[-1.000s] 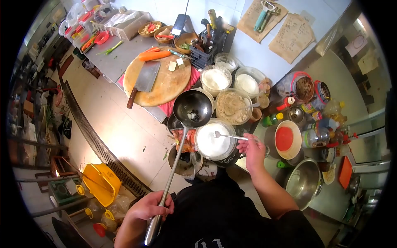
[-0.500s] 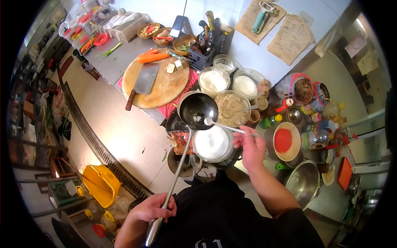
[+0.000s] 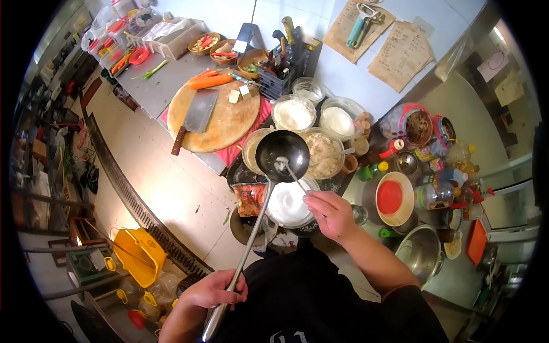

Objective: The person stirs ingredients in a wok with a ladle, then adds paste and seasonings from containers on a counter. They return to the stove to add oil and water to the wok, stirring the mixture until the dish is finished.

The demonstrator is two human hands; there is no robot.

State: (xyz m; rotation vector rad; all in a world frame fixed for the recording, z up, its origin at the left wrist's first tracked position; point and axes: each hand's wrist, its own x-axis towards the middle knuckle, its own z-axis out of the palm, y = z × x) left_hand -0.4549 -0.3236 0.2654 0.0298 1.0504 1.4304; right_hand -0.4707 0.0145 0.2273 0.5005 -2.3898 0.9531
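Note:
Low on the left, my left hand (image 3: 216,288) is wrapped round the long metal handle of a ladle (image 3: 293,144). The ladle's dark round bowl hangs over the seasoning containers, with a little white stuff inside. My right hand (image 3: 331,216) pinches the thin handle of a small metal spoon (image 3: 295,176), whose tip is down in the ladle bowl. Just below the bowl stands a tub of white powder (image 3: 287,204). A tub of beige powder (image 3: 327,153) with its own spoon is partly covered by the ladle.
Left of the tubs, a cleaver (image 3: 199,112), a carrot (image 3: 209,81) and pale cubes lie on a round chopping board (image 3: 229,128). Bottles, a bowl with red contents (image 3: 389,197) and a steel basin (image 3: 419,251) crowd the right. A red packet (image 3: 250,199) lies beside the white powder.
The ladle bowl has shifted slightly right and down. My right hand has come left and lower, turning the spoon steeper, with its tip now deeper inside the ladle.

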